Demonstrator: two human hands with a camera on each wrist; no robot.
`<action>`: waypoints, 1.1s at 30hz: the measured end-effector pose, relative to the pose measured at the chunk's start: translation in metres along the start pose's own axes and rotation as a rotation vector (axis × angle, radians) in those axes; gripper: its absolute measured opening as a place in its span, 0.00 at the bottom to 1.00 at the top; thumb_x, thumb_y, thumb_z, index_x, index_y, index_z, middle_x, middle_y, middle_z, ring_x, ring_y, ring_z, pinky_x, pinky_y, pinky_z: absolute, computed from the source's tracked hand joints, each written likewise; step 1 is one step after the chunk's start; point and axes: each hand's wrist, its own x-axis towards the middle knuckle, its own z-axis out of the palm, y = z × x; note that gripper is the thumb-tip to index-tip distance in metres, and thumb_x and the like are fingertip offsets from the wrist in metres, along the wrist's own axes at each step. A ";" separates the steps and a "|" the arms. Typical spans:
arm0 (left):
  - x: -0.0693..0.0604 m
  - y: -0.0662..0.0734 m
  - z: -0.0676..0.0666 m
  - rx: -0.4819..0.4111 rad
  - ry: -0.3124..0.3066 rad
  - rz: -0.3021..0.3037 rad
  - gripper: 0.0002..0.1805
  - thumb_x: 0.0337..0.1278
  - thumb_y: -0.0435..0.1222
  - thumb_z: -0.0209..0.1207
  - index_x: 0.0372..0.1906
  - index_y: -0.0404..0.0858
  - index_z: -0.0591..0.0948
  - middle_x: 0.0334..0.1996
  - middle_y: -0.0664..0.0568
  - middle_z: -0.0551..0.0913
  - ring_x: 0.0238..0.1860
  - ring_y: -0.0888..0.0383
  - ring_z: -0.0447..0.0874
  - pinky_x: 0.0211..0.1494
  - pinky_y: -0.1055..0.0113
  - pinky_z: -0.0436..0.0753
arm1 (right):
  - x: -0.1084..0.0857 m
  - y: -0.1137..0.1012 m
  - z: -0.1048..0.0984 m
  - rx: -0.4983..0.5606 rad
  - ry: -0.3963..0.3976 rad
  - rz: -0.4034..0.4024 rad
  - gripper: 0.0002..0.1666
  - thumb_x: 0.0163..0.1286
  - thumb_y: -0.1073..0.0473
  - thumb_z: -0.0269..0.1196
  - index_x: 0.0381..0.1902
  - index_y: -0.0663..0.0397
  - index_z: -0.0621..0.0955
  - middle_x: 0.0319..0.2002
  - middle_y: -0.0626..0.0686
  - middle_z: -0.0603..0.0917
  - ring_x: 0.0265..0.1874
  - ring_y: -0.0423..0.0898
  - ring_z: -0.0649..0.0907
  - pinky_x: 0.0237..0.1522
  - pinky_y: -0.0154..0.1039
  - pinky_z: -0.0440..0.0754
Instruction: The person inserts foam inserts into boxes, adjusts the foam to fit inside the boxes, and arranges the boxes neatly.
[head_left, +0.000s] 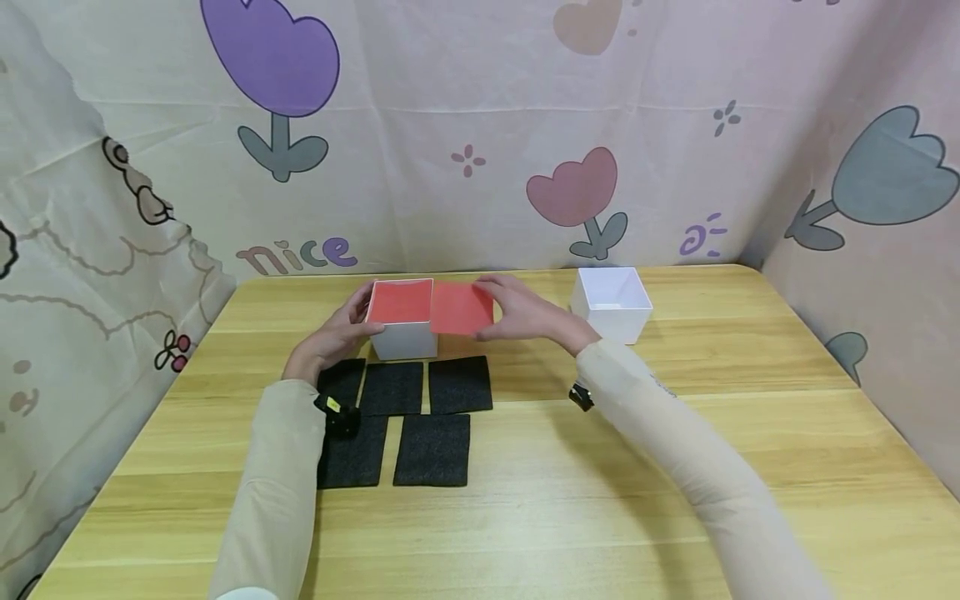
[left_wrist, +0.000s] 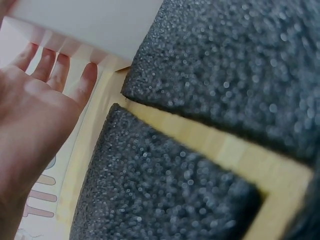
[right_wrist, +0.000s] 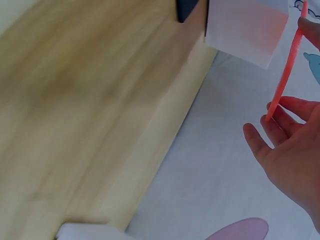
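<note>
My left hand (head_left: 334,335) grips the left side of a white box (head_left: 406,342), its thumb at the front top edge. Red material (head_left: 402,302) fills the box's opening. In the left wrist view, the fingers of the left hand (left_wrist: 45,107) lie against the white box wall (left_wrist: 90,22). My right hand (head_left: 528,312) pinches a red square sheet (head_left: 455,309) by its right side, held beside the box top. Edge-on in the right wrist view, this red sheet (right_wrist: 287,67) looks thin and flat, between thumb and fingers of the right hand (right_wrist: 295,155).
Several black foam-like squares (head_left: 432,451) lie in two rows in front of the box, partly hidden by the left forearm. To the right stands a second white box (head_left: 612,323) with an open top. A patterned cloth (head_left: 420,125) hangs behind the wooden table (head_left: 570,500).
</note>
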 end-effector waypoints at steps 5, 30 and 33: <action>0.000 0.000 0.000 -0.006 -0.006 0.006 0.47 0.63 0.27 0.56 0.78 0.47 0.41 0.74 0.47 0.47 0.70 0.52 0.49 0.68 0.65 0.64 | 0.014 -0.007 -0.001 0.011 -0.016 -0.003 0.49 0.56 0.45 0.69 0.70 0.61 0.66 0.69 0.59 0.62 0.65 0.53 0.63 0.62 0.48 0.69; 0.000 -0.001 -0.001 -0.015 -0.029 0.026 0.48 0.62 0.25 0.54 0.78 0.45 0.39 0.75 0.45 0.43 0.72 0.49 0.45 0.65 0.69 0.67 | 0.068 -0.043 0.004 0.026 -0.137 0.000 0.45 0.61 0.42 0.66 0.70 0.57 0.67 0.68 0.56 0.65 0.62 0.50 0.65 0.60 0.43 0.69; 0.000 -0.001 0.000 -0.011 -0.023 0.025 0.48 0.62 0.25 0.54 0.78 0.46 0.40 0.76 0.45 0.43 0.73 0.49 0.45 0.64 0.69 0.67 | 0.073 -0.045 0.009 0.036 -0.140 -0.004 0.45 0.61 0.42 0.66 0.70 0.57 0.67 0.69 0.56 0.65 0.63 0.50 0.65 0.60 0.42 0.68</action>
